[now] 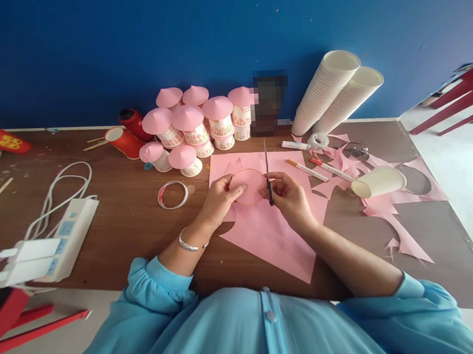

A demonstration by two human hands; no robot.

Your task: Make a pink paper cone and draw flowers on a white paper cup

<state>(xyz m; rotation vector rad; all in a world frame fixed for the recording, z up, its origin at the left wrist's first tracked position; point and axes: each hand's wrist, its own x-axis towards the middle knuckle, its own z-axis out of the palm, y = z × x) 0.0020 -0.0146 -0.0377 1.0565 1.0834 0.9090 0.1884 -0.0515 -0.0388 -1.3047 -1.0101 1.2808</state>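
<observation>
Blue wall, brown table, disc in hand

Head view: the left hand grips the disc, thumb pressed on its face and fingers tucked behind its left edge. It is pink, with an orange line around its rim, and sits over a large pink sheet. The right hand has its fingers closed around scissors, blades pointing toward the wall, just beside the disc's right edge. Right fingertips reach that edge too; I cannot tell whether they pinch it. Nor can I tell whether the blades are apart, as they show edge-on.

Scraps lie to the right, near a tipped cup and markers. Beyond the sheet stand capped cups and two tall stacks.

The step in hand seems to be trimming the disc's round edge. Judging from this, the next move calls for a firm left grip, with the disc turned smoothly so that the blades follow the orange line.
</observation>
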